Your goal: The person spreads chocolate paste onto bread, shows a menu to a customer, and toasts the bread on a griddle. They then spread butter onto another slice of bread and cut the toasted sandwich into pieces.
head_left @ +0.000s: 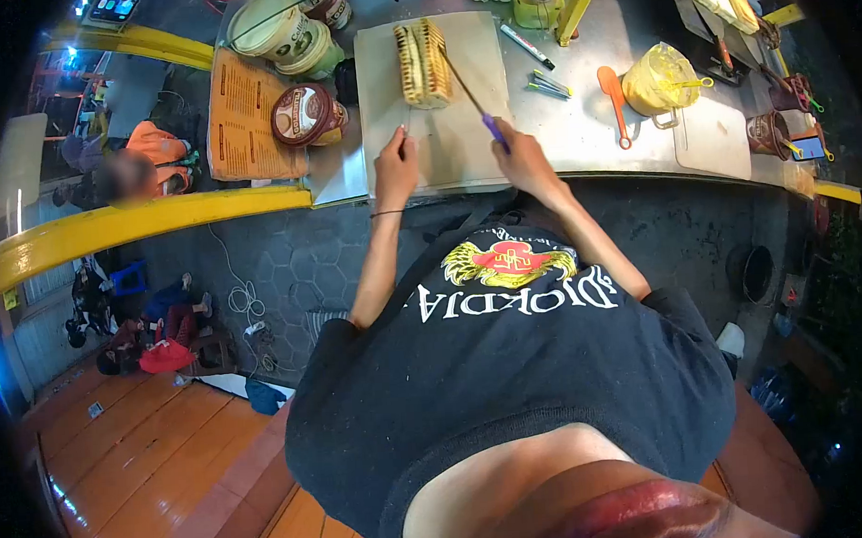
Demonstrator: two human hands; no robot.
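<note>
A grilled bread loaf (411,70) with dark toast stripes stands on a pale cutting board (465,157), a lengthwise gap down its middle. My right hand (524,161) is closed around the purple handle of a knife (492,127). The dark blade slants up and left to the loaf's right side. My left hand (396,167) is closed at the board's lower left, below the loaf. Its fingertips are pinched together, and I cannot tell what is between them.
Left of the board stand a brown-lidded tub (301,116), other tubs (276,30) and an orange menu sheet (242,123). To the right lie a marker (527,46), pens (549,84), an orange spatula (614,107) and a yellow-smeared pitcher (656,81). People sit at far left.
</note>
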